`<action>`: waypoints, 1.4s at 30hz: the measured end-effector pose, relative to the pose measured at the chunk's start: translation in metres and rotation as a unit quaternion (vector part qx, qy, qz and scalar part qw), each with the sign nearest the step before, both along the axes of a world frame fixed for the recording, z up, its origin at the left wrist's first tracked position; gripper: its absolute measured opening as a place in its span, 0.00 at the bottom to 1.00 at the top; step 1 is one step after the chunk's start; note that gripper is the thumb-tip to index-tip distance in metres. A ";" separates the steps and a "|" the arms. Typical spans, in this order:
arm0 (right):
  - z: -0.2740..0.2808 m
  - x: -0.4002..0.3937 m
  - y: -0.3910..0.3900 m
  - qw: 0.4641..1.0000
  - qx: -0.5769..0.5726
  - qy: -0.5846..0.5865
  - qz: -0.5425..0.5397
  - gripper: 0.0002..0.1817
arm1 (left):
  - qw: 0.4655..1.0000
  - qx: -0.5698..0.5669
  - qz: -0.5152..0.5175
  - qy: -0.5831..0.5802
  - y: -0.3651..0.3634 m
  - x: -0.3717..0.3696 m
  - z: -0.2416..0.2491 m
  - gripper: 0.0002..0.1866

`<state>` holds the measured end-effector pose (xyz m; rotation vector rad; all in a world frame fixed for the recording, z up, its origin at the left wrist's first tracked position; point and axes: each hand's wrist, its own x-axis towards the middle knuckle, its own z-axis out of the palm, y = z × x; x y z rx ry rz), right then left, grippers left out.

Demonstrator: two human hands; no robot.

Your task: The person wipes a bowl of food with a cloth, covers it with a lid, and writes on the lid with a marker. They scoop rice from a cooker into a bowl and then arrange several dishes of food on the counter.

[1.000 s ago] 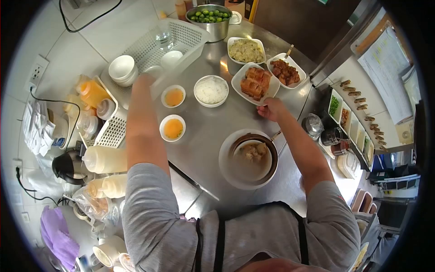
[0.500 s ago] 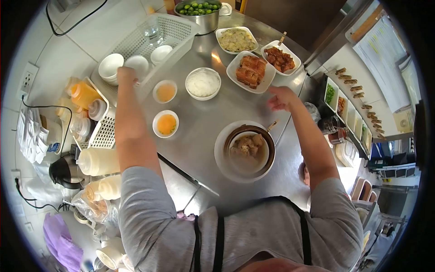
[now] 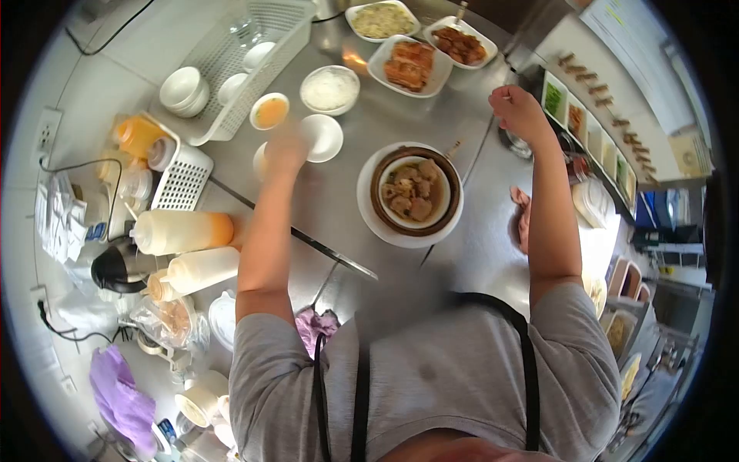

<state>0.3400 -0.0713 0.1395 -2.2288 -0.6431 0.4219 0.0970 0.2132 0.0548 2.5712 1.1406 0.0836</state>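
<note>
My left hand (image 3: 285, 150), smeared by motion, is closed at the left rim of a small white bowl (image 3: 322, 138) above the steel counter. Partly behind that hand is one of the small bowls of orange sauce; the other sauce bowl (image 3: 269, 112) stands just beyond. My right hand (image 3: 519, 113) is raised at the right, fingers curled inward, above a clear container (image 3: 514, 144); whatever is inside its grip, if anything, is hidden. Between my arms, a brown-rimmed bowl of meat soup (image 3: 416, 192) rests on a white plate (image 3: 368, 222).
A grey perforated basket (image 3: 289, 65) holds stacked white bowls (image 3: 185, 91). A bowl of rice (image 3: 329, 89) and trays of sliced meat (image 3: 408, 65), saucy pieces (image 3: 459, 45) and pale chopped food (image 3: 382, 21) stand at the back. Squeeze bottles (image 3: 181, 231) crowd the left; garnish trays (image 3: 577, 119) line the right.
My left hand has come away from the basket, toward me and right, with a small white bowl. My right hand has moved away from the meat tray to the right. The view has shifted.
</note>
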 end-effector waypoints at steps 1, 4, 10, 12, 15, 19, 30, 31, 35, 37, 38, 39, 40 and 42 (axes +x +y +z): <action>0.002 -0.001 -0.008 1.000 0.000 0.000 -0.009 0.15 | 1.000 0.005 0.000 0.016 -0.001 0.003 -0.005 0.15; 0.005 0.003 -0.041 0.997 -0.010 -0.065 -0.040 0.15 | 0.999 0.037 0.011 0.036 0.001 0.008 -0.013 0.14; -0.005 0.000 -0.123 0.927 -0.311 -0.197 -0.065 0.11 | 0.972 0.119 -0.065 -0.194 -0.031 0.057 0.039 0.19; -0.031 0.000 -0.133 0.897 -0.403 -0.176 -0.041 0.10 | 0.937 -0.081 -0.174 -0.292 -0.031 0.106 0.015 0.19; -0.062 -0.028 -0.135 0.925 -0.354 -0.135 -0.021 0.11 | 0.934 -0.337 -0.027 -0.117 -0.045 0.163 -0.007 0.20; -0.073 -0.057 -0.116 0.927 -0.349 -0.084 -0.109 0.13 | 0.870 -0.422 0.072 -0.243 -0.077 0.180 0.003 0.28; -0.108 0.000 -0.093 0.967 0.126 0.105 -0.193 0.08 | 0.870 -0.442 0.071 -0.206 -0.057 0.174 -0.013 0.29; -0.110 0.009 -0.086 0.968 0.151 0.081 -0.186 0.09 | 0.869 -0.459 0.052 -0.175 -0.060 0.169 -0.010 0.28; -0.104 0.035 -0.047 0.968 0.142 -0.010 -0.207 0.09 | 0.844 -0.533 -0.004 -0.069 -0.058 0.167 -0.014 0.24; -0.106 0.048 -0.027 0.965 0.161 0.062 -0.196 0.10 | 0.858 -0.510 -0.019 -0.057 -0.067 0.168 -0.012 0.23; -0.106 0.052 -0.019 0.962 0.171 0.097 -0.189 0.10 | 0.865 -0.498 -0.026 -0.052 -0.073 0.170 -0.009 0.22; -0.107 0.052 -0.015 0.977 0.130 0.047 -0.163 0.10 | 0.863 -0.501 -0.034 -0.048 -0.077 0.171 -0.008 0.23; -0.102 0.048 -0.010 0.987 0.089 -0.003 -0.136 0.09 | 0.862 -0.503 -0.042 -0.045 -0.080 0.173 -0.007 0.23; -0.100 0.047 -0.002 0.992 0.010 -0.078 -0.103 0.09 | 0.863 -0.501 -0.053 -0.046 -0.084 0.174 -0.003 0.24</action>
